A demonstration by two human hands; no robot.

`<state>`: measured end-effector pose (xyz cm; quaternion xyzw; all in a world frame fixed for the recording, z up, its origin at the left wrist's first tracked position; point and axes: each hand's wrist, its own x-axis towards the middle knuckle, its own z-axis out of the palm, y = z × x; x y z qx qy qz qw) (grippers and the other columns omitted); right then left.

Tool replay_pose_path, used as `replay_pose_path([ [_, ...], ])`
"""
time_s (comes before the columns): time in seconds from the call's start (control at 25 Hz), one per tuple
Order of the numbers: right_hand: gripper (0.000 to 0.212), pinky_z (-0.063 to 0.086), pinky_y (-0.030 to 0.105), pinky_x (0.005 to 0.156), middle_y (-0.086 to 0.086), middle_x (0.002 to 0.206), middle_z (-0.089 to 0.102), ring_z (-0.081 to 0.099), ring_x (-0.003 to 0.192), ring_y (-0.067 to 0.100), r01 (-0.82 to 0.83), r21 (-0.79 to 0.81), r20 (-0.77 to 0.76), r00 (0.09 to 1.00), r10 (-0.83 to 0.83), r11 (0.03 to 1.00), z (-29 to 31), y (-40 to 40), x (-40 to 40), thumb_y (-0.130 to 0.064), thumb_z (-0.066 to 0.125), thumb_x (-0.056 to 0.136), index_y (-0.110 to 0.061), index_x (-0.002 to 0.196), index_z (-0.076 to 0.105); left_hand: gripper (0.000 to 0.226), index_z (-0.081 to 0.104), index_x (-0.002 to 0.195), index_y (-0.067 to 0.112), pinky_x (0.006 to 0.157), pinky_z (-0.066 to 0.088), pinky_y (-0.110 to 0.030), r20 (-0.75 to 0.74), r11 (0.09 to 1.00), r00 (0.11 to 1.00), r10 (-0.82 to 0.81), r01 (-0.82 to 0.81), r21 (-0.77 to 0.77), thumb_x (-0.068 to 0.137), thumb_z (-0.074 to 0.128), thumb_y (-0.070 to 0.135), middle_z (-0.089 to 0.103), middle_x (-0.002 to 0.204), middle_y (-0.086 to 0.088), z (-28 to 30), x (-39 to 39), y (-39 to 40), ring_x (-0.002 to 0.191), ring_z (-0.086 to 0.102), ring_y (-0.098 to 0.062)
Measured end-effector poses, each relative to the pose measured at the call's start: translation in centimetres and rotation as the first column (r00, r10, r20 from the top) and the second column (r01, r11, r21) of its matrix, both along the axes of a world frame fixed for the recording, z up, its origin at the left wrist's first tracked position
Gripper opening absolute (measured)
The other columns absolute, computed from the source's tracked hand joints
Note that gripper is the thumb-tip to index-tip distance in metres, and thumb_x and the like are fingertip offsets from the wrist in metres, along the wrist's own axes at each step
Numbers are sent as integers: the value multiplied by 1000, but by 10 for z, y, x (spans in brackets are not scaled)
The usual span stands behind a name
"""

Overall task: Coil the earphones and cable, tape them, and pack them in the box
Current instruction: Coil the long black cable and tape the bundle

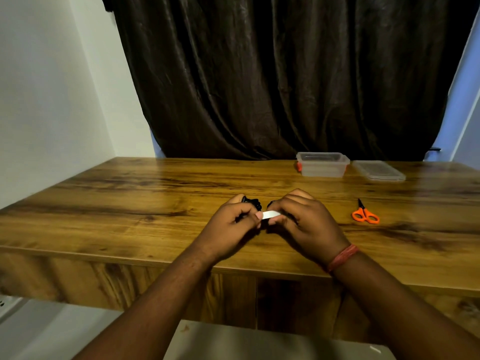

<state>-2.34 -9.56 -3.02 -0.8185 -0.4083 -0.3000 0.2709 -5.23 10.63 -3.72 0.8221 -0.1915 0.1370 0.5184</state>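
Both hands are held together over the middle of the wooden table [130, 198]. My left hand [231, 227] grips a coiled black cable [253, 202], whose loops stick out above the fingers. A short strip of white tape [270, 214] spans between the two hands, pinched by my left thumb and by the fingers of my right hand [304, 219]. More black cable shows at the right hand's fingertips. The clear plastic box [322, 165] with orange latches stands open at the far right, and I cannot tell what it holds. Its clear lid [379, 170] lies flat beside it.
Orange-handled scissors [365, 213] lie shut on the table to the right of my hands. A dark curtain [272, 74] hangs behind the table's far edge, and a white wall [46, 100] runs along its left. The near table edge passes under my forearms.
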Motion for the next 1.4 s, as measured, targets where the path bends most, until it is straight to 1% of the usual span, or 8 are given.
replay_pose_path([
  [0.08,7,43,21,73,-16,91,64,57,89,4,9,150,-84,996,3,989,2,-4,1,-21,68,91,-20,96,71,25,70,74,20,81,52,-54,-59,989,997,-51,42,-141,85,63,40,45,99,-12,-1,2,2,94,54,-35],
  [0.32,12,57,37,76,-9,93,71,68,90,11,11,411,-356,922,149,911,2,-10,4,-12,66,90,-21,98,71,22,73,83,19,86,52,-52,-94,975,991,-95,73,-210,87,63,38,46,104,-13,0,2,5,99,53,-42],
  [0.4,12,56,35,81,-10,97,71,67,94,10,-24,372,-361,917,168,928,1,-9,4,-17,67,91,-22,101,70,18,72,81,21,83,51,-49,-96,976,993,-71,49,-214,87,63,35,47,102,-10,1,1,3,98,54,-40],
  [0.52,14,48,12,76,-16,101,65,61,97,0,-71,205,-342,929,140,976,0,-4,-3,-28,64,93,-26,107,69,16,69,81,25,80,47,-44,-37,999,999,-2,0,-46,92,60,32,48,95,-1,2,-2,1,96,54,-30],
  [0.68,8,45,18,71,-15,91,63,59,89,3,-59,108,-287,954,88,992,-1,-1,-3,-25,64,95,-27,99,70,13,64,88,34,86,43,-35,57,974,994,92,-101,200,97,55,33,52,110,-6,1,-4,-1,123,45,-33],
  [0.88,6,46,23,72,-15,89,61,57,87,3,-18,125,-148,988,36,992,0,-3,-4,-26,65,92,-23,96,69,23,59,109,31,63,45,-25,297,914,913,279,-347,209,91,58,47,43,104,14,7,-11,-7,88,51,-4],
  [1.08,15,44,29,72,-6,94,63,56,89,12,84,-6,45,995,-84,996,-1,-1,-3,-31,60,95,-19,100,67,23,63,107,27,58,38,-24,421,846,851,314,-453,283,94,55,44,43,97,12,7,-16,-11,78,48,-4],
  [1.4,13,36,24,73,-7,92,63,52,88,9,106,-42,64,993,-103,993,0,1,-5,-32,59,96,-20,100,65,14,61,100,27,56,34,-19,433,813,847,308,-471,343,95,54,37,44,94,10,7,-14,-12,77,46,-3],
])
